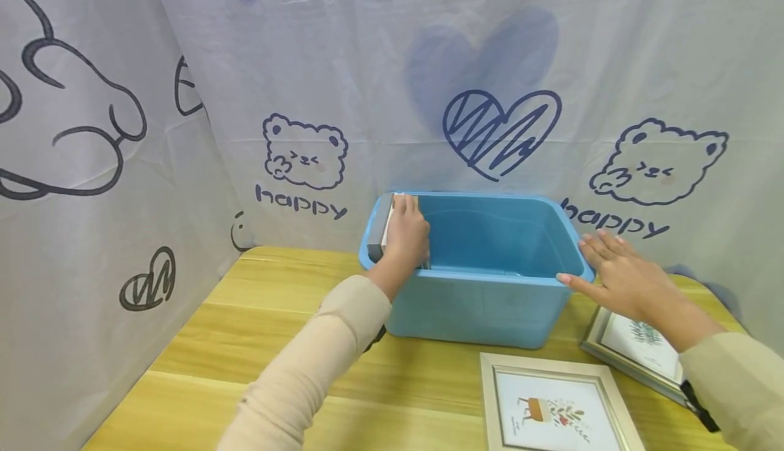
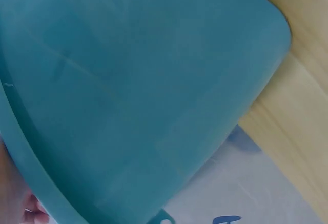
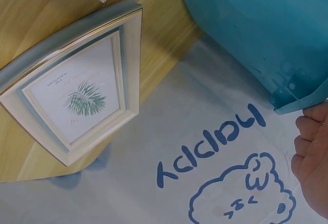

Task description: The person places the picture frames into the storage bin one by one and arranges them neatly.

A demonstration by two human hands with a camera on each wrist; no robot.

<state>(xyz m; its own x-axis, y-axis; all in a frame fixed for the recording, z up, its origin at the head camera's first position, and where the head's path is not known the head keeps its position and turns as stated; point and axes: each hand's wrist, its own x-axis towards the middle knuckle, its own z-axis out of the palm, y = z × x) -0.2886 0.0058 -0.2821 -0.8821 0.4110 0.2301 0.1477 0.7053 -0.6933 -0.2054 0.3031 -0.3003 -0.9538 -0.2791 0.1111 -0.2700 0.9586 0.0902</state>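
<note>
A blue plastic bin (image 1: 471, 308) stands on the table against the curtain. My left hand (image 1: 407, 232) reaches over its left end and grips an upright picture frame (image 1: 379, 230) from above. That frame has a grey side and a pale edge, and stands against the bin's left wall; the hand hides much of it. My right hand (image 1: 631, 275) rests at the bin's right rim, fingers stretched out and thumb by the front corner. In the right wrist view, its fingers (image 3: 306, 137) lie right at the rim.
On the wooden table (image 1: 245, 342), a pale picture frame with a plant drawing (image 1: 551, 417) lies in front of the bin. Another frame with a green leaf print (image 1: 643, 342) lies to the right, partly under my right forearm. A printed curtain (image 1: 392, 63) closes off the back and left.
</note>
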